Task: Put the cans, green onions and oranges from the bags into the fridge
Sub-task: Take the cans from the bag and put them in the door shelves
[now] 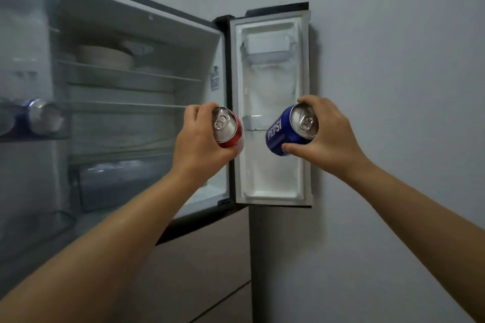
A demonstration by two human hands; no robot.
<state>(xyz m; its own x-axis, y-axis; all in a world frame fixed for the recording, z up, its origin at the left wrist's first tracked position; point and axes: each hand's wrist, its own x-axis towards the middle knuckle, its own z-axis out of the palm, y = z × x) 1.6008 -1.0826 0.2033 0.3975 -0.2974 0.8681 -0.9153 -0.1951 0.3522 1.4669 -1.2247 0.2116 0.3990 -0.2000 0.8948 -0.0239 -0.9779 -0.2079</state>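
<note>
Gripping a red aluminium drink can (228, 128) in the left hand (199, 139) and a blue Pepsi aluminium can (290, 130) in the right hand (328, 136), both raised before the open grey fridge (136, 81). Blurred cans (39, 119) sitting in the left door's shelf (34, 136).

Red can (231, 130): glossy painted metal, bare brushed-silver top. Blue can (284, 134): same glossy metal skin, white lettering, shiny silver lid with pull tab. Cans in the left door bin (39, 119): dull silver metal ends, blurred. Right door liner (273, 113): smooth white plastic, slightly glossy; its upper bin (270, 50) clear plastic. Fridge shelves (126, 75): transparent, glass-like. Stacked bowls (105, 56): matt, pale. Wall (393, 60): matt painted. Lower drawer fronts (204, 257): matt brownish panel.
</note>
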